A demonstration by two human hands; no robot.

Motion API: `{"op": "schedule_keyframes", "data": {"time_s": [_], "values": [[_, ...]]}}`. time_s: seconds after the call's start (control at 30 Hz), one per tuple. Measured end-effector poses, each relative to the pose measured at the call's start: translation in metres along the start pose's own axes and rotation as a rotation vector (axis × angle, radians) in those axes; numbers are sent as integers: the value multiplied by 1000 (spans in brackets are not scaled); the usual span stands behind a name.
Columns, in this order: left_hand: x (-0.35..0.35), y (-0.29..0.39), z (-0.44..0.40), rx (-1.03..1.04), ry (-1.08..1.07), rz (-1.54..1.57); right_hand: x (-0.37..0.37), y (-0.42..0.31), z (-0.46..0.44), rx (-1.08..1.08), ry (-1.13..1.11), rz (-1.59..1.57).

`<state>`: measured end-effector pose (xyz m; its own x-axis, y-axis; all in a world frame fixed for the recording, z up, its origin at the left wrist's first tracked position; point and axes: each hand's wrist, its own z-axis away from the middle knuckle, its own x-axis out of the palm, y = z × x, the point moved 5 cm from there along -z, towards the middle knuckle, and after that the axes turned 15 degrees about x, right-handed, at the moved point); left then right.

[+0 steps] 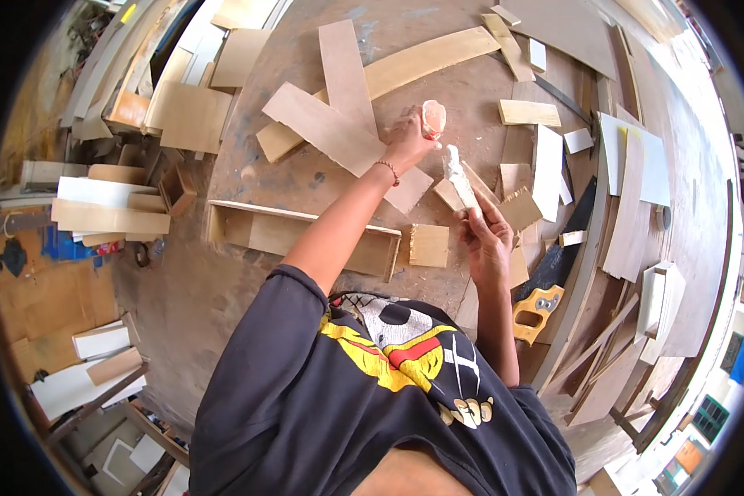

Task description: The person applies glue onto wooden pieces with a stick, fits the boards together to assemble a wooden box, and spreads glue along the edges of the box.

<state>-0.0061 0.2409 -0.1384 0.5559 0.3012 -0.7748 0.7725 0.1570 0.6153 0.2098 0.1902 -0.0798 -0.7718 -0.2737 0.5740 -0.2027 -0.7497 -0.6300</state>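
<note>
My left hand (407, 139) is wrapped round a glue bottle (433, 121), whose orange, pale-rimmed end faces up; its other end is hidden. Between the fingers and thumb of my right hand (488, 244) is a short wood strip (466, 197), tilted upward. White glue (453, 163) lies thick along its upper part, just to the right of and below the bottle. Under my left forearm stands a shallow wooden box frame (306, 221). A small square wood block (429, 245) lies between that frame and my right hand.
Long boards (347, 78) lie crossed on the worktable (264, 178) beyond my left hand. A handsaw with a yellow handle (537, 314) rests right of my right arm, among wood offcuts (529, 112). More panels (194, 116) are stacked on the left.
</note>
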Motion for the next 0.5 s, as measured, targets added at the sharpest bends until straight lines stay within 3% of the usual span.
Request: {"op": "schedule_keyframes", "data": {"time_s": [0.1,0.17,0.3,0.37,0.43,0.5], "values": [[1,2,2,37,-26,-38,-10,4,0,-1,23,38],[-8,4,14,-60,25,-384,-10,3,6,-23,28,99],[-57,11,37,14,141,-377,-14,9,21,-63,6,168],[-102,33,64,257,342,0,-13,11,30,-96,16,244],[-144,59,111,336,503,93,-7,13,40,-117,57,394],[-153,68,164,234,555,184,-5,18,49,-135,96,546]]}}
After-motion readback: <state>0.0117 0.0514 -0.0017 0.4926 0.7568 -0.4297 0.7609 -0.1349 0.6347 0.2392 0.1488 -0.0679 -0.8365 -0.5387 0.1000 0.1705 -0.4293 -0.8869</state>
